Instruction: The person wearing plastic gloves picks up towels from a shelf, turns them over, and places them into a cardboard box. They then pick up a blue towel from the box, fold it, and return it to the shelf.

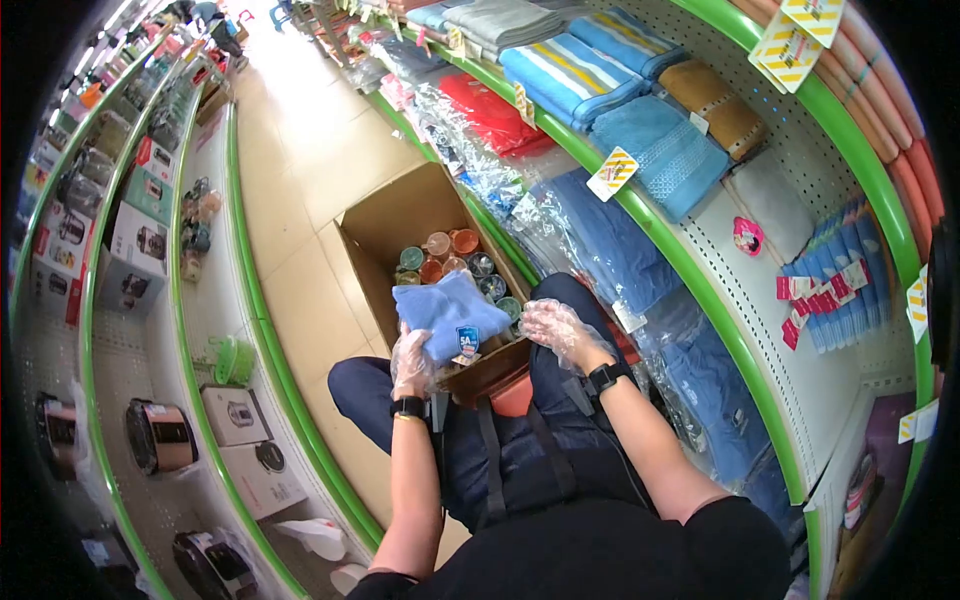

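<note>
My left hand (pixel 411 362), in a clear plastic glove, grips the lower left corner of a folded light-blue towel (pixel 448 312) with a small label on it. The towel lies over the near edge of an open cardboard box (pixel 385 222) on the floor between my knees. Inside the box are several cups and jars (pixel 452 260) in orange, green and dark tones. My right hand (pixel 556 328), also gloved, hovers just right of the towel above my right knee, fingers curled and holding nothing.
Green-edged shelves on the right hold folded and plastic-wrapped towels (pixel 655 150) in blue, red and brown, with yellow price tags (pixel 612 172). Shelves on the left carry boxed kitchen appliances (pixel 140 245). The tiled aisle floor (pixel 300 150) runs ahead past the box.
</note>
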Demonstrator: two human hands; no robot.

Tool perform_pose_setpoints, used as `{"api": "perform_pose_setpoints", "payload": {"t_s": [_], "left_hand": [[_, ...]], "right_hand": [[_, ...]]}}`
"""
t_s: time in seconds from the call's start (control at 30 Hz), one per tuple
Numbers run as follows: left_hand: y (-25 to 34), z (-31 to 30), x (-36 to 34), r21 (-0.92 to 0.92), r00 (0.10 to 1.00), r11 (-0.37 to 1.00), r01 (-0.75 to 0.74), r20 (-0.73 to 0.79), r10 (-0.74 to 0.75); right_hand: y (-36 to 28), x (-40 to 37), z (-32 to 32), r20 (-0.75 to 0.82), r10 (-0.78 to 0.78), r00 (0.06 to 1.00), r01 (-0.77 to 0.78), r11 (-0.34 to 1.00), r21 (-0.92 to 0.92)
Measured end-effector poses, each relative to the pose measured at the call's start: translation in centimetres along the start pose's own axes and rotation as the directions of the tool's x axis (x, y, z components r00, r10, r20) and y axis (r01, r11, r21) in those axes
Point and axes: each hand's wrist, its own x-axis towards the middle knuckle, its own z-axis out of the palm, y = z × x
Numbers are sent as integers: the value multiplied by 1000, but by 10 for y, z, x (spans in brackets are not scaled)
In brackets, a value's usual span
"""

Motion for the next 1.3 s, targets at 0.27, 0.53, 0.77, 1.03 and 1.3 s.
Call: {"api": "perform_pose_setpoints", "payload": {"t_s": [0.27,0.53,0.77,1.03,1.3], "left_hand": [[112,59,-58,-523,973,824,218,184,-141],[108,96,-60,-319,930,910,266,331,-156],[57,79,-35,-622,903,677,394,397,-161],[-104,-8,12,-433,986,886,167,46,-163],[-25,47,-9,-585,896,750,308,-87,-436]], "right_hand": [[-48,-46,75,262,297,918,-333,937,103],[-80,-72,45,303,-94,948,185,940,-287],[-140,-162,53,527,-295,797,532,-71,-844],[-199,-253,42,-279,-818,503,707,575,-413],[-228,-234,25,-456,-604,654,659,751,-50]]}}
